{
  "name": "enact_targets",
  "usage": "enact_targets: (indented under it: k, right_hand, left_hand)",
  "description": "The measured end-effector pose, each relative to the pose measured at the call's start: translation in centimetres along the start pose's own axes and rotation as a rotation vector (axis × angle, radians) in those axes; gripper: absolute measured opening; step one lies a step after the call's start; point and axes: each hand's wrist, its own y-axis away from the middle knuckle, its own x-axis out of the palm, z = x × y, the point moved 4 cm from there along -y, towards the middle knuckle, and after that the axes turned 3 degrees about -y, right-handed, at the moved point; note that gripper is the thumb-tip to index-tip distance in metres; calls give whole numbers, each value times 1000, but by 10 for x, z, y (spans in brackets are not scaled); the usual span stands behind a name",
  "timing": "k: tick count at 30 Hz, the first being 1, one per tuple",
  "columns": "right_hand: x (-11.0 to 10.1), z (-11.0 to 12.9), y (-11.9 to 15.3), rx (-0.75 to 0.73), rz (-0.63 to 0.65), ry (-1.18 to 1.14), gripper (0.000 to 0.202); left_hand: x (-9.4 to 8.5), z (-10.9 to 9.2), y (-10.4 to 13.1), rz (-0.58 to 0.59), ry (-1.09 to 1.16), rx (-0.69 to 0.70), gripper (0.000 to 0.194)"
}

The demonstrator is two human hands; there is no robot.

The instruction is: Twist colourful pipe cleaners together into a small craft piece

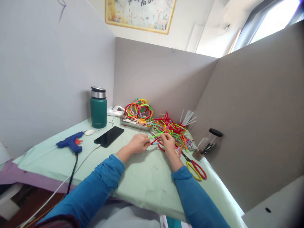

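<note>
My left hand is closed, its fingertips pinching one end of a red pipe cleaner. Close by on the right, my right hand pinches the same red strand, which spans the short gap between both hands. A bit of light blue shows on it near the left fingertips. Just behind the hands spreads a tangled pile of coloured pipe cleaners. Scissors with one yellow and one red handle lie right of my right wrist. A second red loop beside my right fingers is partly hidden.
A metal tray at the back holds small pieces, with coloured rings on top. On the left are a green bottle, a phone with a cable and a blue glue gun. A tilted jar stands right; grey partitions surround the table.
</note>
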Motion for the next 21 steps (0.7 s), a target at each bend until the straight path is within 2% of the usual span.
enact_targets:
  k: [4,9,11,14,16,18,21]
  right_hand:
    - [4,14,6,-32,13,-11,27]
    - [8,46,21,-473,-23,293,18]
    - [13,50,28,-556,37,406,15]
    - [27,41,35,-516,263,469,19]
    - [35,30,38,-453,361,489,23]
    - [40,20,40,-395,400,482,26]
    - [42,11,38,-274,380,382,29]
  left_hand:
    - [6,5,0,-5,-72,-46,21]
    - [6,13,1,-73,-150,-194,25]
    - [6,14,1,-76,-156,-222,26]
    - [7,13,1,-47,-182,-213,25]
    - [8,13,0,-22,-214,-218,24]
    - [9,14,0,0,-242,-241,23]
    - [9,14,0,9,-263,-266,23]
